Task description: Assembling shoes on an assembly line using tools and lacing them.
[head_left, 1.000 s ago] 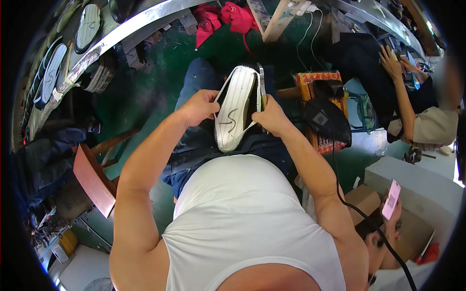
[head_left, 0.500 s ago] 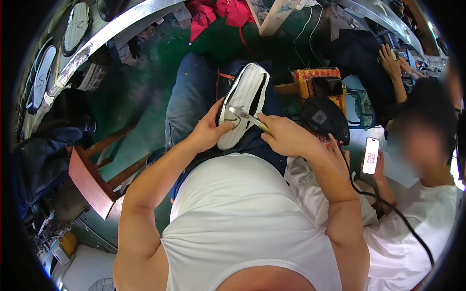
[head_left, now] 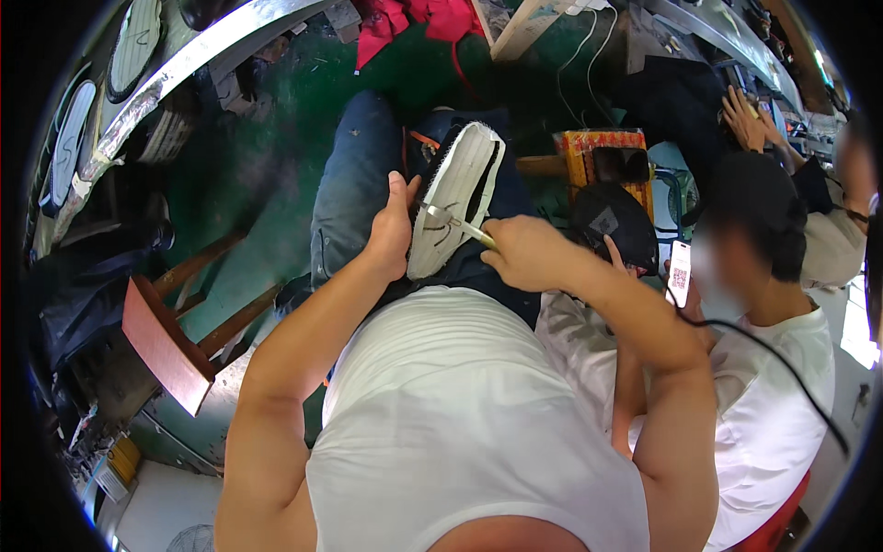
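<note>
An upturned shoe (head_left: 448,189) lies along my lap, its pale, ridged underside facing up. It has a black opening along the right side and dark cord near the lower end. My left hand (head_left: 395,228) is at the shoe's left edge with fingers stretched upward, not wrapped round it; some fingers are hidden. From the right, my right hand (head_left: 531,250) grips a tool by its pale handle (head_left: 478,235). The tool's shiny metal end (head_left: 434,212) lies over the dark cord; its exact kind cannot be made out.
A person in a white shirt (head_left: 768,405) sits close on my right, holding a phone (head_left: 679,272). A black cable (head_left: 782,345) crosses there. A wooden stool (head_left: 166,345) stands left. More upturned shoes (head_left: 69,143) lie on the metal-edged bench (head_left: 138,87).
My left hand has loosened from the shoe, its thumb lifting off the underside. The tool's metal end has shifted slightly left on the shoe. The person on my right has leaned closer with the phone.
</note>
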`<action>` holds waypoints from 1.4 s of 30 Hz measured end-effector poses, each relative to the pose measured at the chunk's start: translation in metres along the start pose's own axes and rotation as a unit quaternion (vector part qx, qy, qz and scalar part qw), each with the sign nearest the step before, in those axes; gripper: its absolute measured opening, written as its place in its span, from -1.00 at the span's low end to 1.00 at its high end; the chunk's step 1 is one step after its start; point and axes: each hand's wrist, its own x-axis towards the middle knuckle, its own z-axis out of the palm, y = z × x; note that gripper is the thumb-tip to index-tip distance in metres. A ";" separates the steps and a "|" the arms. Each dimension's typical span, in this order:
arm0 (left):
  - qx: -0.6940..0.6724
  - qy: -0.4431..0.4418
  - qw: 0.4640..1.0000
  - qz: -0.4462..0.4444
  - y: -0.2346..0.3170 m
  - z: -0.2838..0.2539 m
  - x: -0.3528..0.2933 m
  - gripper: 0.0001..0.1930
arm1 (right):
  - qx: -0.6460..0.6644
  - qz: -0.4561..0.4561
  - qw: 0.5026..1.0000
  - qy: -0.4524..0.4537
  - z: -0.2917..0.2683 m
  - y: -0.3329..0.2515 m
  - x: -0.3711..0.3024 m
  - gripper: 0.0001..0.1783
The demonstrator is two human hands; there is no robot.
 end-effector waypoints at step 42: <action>0.642 -0.021 0.641 0.420 0.003 -0.011 0.008 -0.44 | 0.121 0.043 0.974 0.185 0.038 0.058 0.014 -0.74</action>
